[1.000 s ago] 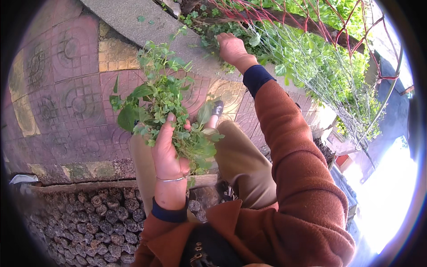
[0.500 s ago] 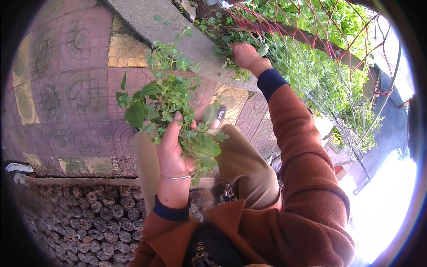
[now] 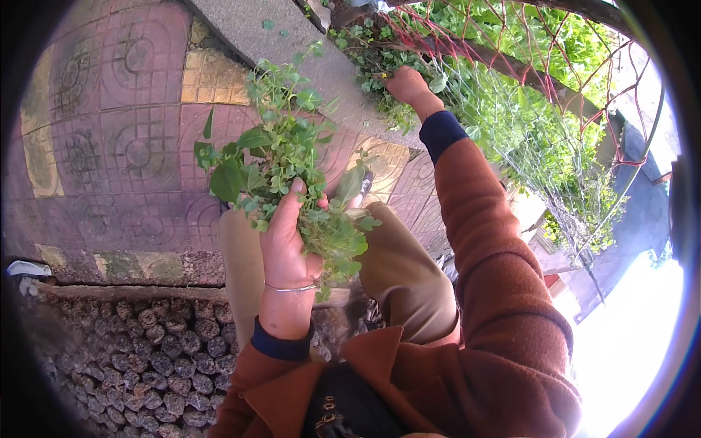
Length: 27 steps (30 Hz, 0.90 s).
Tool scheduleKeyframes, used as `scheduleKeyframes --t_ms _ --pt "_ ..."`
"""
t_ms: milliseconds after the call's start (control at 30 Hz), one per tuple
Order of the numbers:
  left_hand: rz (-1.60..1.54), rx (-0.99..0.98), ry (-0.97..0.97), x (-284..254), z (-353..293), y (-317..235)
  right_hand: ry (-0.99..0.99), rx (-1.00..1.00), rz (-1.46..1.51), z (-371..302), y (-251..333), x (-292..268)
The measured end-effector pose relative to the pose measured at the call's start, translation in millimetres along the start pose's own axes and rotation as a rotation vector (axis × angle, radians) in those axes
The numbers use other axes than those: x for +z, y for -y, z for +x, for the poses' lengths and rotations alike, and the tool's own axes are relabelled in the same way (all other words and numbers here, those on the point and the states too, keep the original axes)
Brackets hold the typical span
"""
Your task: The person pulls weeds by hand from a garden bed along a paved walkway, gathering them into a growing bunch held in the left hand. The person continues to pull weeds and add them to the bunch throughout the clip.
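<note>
Btwn the tan trouser legs (image 3: 405, 270), seen from above, L hand (image 3: 287, 252) is closed round a bunch of greens (image 3: 281, 157), thumb across it, leaves spilling out both ends, w/ a thin bracelet (image 3: 290, 288) on that wrist. Up by the net fence (image 3: 537, 139), R hand (image 3: 411, 87) is at the low plants (image 3: 372, 60) next to the concrete kerb (image 3: 255, 44), fingers bent & partly hidden, so can't tell if it's gripping any. Paving tiles (image 3: 139, 146) lie L of the bunch, stacked dark round blocks (image 3: 157, 358) btm L.
</note>
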<state>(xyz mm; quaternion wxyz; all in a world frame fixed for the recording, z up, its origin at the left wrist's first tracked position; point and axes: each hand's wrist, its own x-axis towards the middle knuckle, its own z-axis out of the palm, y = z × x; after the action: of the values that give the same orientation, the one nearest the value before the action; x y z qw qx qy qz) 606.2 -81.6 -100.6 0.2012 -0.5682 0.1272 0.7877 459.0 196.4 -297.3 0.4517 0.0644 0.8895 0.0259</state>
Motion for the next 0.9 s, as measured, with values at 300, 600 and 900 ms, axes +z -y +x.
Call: scheduleKeyframes --t_ms 300,600,900 --pt "0.010 -0.054 0.001 -3.7 -0.3 0.4 0.050 -0.067 -0.063 22.6 1.1 -5.8" --pt "0.004 -0.041 0.002 -4.2 -1.1 4.2 0.061 0.068 -0.010 4.5 22.7 -15.4" --pt "-0.009 -0.031 0.055 -8.9 -2.9 7.2 -0.080 -0.125 -0.094 -10.4 22.2 -4.0"
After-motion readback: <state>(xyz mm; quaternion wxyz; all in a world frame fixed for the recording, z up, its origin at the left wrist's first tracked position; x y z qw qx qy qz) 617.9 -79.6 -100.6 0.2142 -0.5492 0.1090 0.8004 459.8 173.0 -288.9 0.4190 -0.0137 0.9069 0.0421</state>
